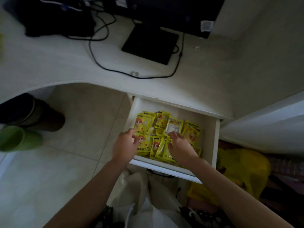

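Observation:
A white drawer stands pulled out from under the desk and holds several yellow snack packets with a cartoon face on them. One packet lies with its white label side up. My left hand reaches in over the drawer's left part, its fingertips touching the packets. My right hand lies over the packets in the middle with its fingers spread and bent onto them. Neither hand plainly grips a packet; the packets under the palms are hidden.
The white desk carries a black monitor stand, cables and dark gear at the back. On the tiled floor to the left stand a brown bin and a green one. A yellow bag lies right of the drawer.

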Demonstrator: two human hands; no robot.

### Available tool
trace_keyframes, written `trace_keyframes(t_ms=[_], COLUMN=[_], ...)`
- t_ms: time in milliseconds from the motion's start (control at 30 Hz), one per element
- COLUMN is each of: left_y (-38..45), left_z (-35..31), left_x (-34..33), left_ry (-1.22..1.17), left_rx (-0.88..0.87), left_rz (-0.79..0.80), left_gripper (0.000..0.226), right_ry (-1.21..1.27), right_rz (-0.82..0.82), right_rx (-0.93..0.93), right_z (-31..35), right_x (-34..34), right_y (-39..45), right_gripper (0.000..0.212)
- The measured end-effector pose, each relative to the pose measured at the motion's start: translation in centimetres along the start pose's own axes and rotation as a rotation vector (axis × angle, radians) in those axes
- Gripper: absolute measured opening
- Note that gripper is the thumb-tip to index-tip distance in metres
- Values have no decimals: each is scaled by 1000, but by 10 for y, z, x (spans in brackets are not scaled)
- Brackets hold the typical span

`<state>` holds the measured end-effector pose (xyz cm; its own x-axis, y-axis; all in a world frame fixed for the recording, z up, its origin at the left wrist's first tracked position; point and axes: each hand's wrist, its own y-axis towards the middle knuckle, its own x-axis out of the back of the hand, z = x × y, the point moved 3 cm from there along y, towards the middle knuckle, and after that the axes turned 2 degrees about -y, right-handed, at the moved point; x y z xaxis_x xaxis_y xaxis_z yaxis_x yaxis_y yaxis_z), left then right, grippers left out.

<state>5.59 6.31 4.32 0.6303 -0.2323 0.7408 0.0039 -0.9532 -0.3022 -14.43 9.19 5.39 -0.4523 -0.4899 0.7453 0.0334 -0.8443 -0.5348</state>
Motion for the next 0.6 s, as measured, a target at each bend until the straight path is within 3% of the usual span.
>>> trace_keyframes(t_ms=[367,600], left_y=[-78,-106], left_z=[112,204], left_x=[89,165], left_ry=[48,89], left_rx=[224,337], left_rz=[-167,-238], left_gripper=[31,30], right_ry=[-343,-343], right_rz=[98,107], right_rx=[332,413], right_z=[138,244], right_x=[-64,-104], right_y=[-7,3], right_gripper=[41,35])
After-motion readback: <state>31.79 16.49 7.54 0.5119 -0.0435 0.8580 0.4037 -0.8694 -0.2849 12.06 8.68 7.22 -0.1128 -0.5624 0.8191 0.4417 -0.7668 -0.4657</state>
